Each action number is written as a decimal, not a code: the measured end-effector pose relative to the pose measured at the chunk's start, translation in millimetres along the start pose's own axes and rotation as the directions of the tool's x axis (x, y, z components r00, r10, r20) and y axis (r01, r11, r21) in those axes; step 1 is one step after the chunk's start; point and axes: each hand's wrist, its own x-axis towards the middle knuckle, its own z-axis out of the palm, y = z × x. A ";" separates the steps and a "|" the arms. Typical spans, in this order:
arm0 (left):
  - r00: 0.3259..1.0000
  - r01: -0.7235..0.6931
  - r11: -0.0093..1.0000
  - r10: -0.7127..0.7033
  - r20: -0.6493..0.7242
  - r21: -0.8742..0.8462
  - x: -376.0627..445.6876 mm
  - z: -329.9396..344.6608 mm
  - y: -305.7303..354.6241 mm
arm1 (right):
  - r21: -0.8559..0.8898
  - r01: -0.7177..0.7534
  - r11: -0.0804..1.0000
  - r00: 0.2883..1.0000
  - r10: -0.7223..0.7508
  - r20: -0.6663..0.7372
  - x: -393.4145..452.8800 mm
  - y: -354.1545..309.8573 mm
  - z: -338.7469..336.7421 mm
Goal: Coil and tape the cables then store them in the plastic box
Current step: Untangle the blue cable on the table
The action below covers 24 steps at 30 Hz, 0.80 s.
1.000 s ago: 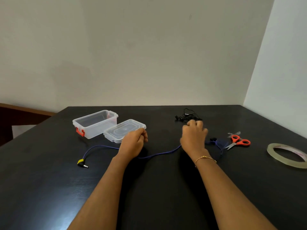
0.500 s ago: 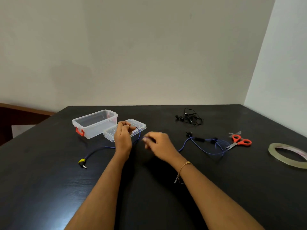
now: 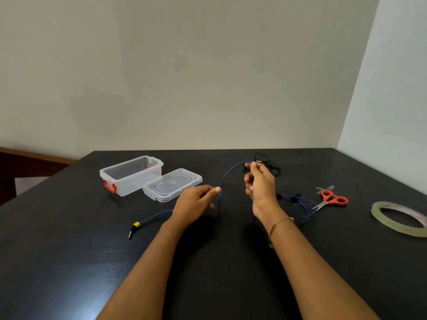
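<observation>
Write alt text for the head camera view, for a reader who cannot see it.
Two bare hands hold a blue cable raised in an arc over a black table, left hand pinching one part, right hand another. An open clear plastic box and its lid sit to the left; scissors and a tape roll lie to the right.
</observation>
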 end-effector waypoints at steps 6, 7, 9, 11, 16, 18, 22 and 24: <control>0.983 0.054 0.998 -0.057 0.177 0.024 -0.6 10.5 9.9 | 0.143 -0.065 0.988 0.990 0.046 0.134 -1.4 -4.0 -2.6; 0.981 0.060 0.998 -0.062 0.183 0.013 -1.4 12.2 12.1 | 0.147 -0.076 0.986 0.983 0.050 0.179 -2.3 -4.2 -2.1; 0.985 0.045 0.998 -0.038 0.169 -0.035 -1.6 15.2 15.4 | 0.171 -0.102 0.980 0.964 0.055 0.261 -3.4 -4.3 0.3; 0.993 0.011 0.999 -0.006 0.114 -0.040 -0.4 16.3 16.1 | 0.232 -0.137 0.963 0.949 0.061 0.309 -3.1 -5.1 1.8; 0.974 0.021 0.999 -0.027 -0.223 -0.029 4.7 9.0 14.1 | 0.501 -0.213 0.839 0.969 0.115 0.219 6.0 -3.3 -8.7; 0.948 0.058 0.987 -0.101 -0.303 -0.149 3.6 6.2 16.8 | 0.568 -0.235 0.789 0.971 0.166 0.171 8.7 0.5 -12.7; 0.940 0.182 0.820 -0.308 -0.150 -0.542 2.0 3.4 27.0 | 0.703 -0.230 0.673 0.971 0.202 0.125 10.0 2.6 -11.4; 0.921 0.252 0.663 -0.387 -0.034 -0.704 4.3 -0.6 28.6 | 0.755 -0.231 0.614 0.971 0.190 0.142 9.3 0.8 -9.4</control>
